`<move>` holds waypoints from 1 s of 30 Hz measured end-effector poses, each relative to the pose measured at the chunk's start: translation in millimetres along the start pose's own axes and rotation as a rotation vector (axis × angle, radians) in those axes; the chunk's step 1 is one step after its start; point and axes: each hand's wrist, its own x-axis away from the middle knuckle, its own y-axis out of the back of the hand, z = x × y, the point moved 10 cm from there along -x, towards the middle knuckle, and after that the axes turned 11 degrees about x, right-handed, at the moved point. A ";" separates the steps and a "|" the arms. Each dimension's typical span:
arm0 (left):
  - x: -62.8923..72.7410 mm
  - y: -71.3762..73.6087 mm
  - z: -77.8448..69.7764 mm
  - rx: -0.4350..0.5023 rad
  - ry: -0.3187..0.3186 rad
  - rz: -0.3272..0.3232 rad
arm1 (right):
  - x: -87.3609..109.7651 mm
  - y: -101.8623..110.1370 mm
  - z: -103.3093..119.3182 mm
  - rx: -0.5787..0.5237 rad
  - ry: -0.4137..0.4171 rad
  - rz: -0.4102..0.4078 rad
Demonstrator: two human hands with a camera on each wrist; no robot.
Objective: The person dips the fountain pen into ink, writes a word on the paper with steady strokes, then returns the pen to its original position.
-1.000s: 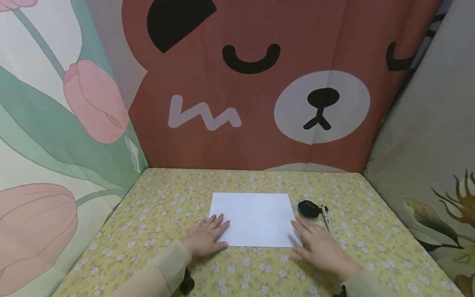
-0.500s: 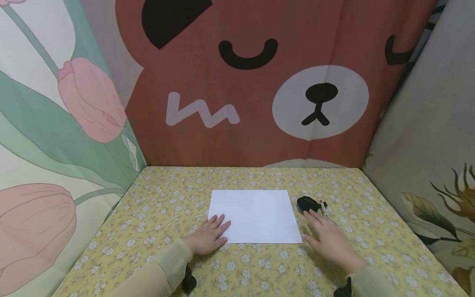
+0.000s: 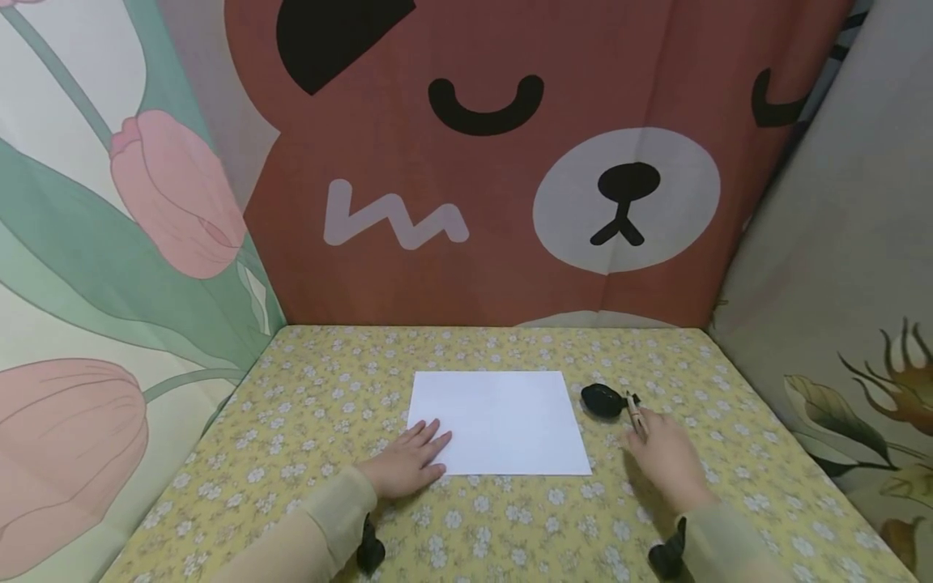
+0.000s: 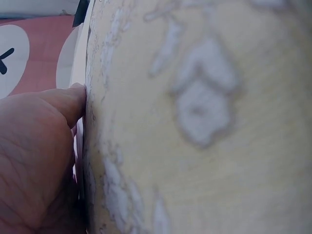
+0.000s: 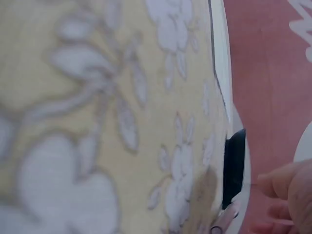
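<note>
A blank white sheet of paper [image 3: 503, 421] lies on the yellow flowered tabletop. My left hand [image 3: 404, 463] rests on its near left corner with the fingers spread; in the left wrist view the same hand [image 4: 39, 156] has its thumb down at the sheet's edge. To the right of the paper sits a black, roundish object [image 3: 602, 401]. Beside that lies a slim, pale pen-like stick [image 3: 636, 417]. Directly over the stick hovers my right hand [image 3: 666, 453], which hides its near end. In the right wrist view a gap separates the fingers [image 5: 278, 187] from the stick [image 5: 225, 219].
Printed cloth walls surround the flowered table [image 3: 350, 364]: a brown bear [image 3: 408, 283] at the back, pink tulips [image 3: 175, 194] on the left. Black wrist mounts [image 3: 370, 551] hang below both sleeves.
My right hand has left the paper's right edge and moved rightward to the pen-like stick, its fingers drawing closer together. The left hand has stayed on the paper. The view tilted slightly.
</note>
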 end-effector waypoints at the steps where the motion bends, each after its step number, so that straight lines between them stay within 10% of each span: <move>1: 0.2 0.1 0.2 0.000 0.000 -0.001 | -1.0 -1.9 -4.0 -0.017 -0.025 0.019; 11: 0.2 -1.4 1.1 -0.007 -0.018 -0.020 | -11.4 -19.9 -29.9 -0.085 -0.173 0.117; 30: -1.1 -2.0 4.2 -0.014 -0.006 -0.013 | -18.0 -23.6 -31.6 -0.082 -0.190 0.104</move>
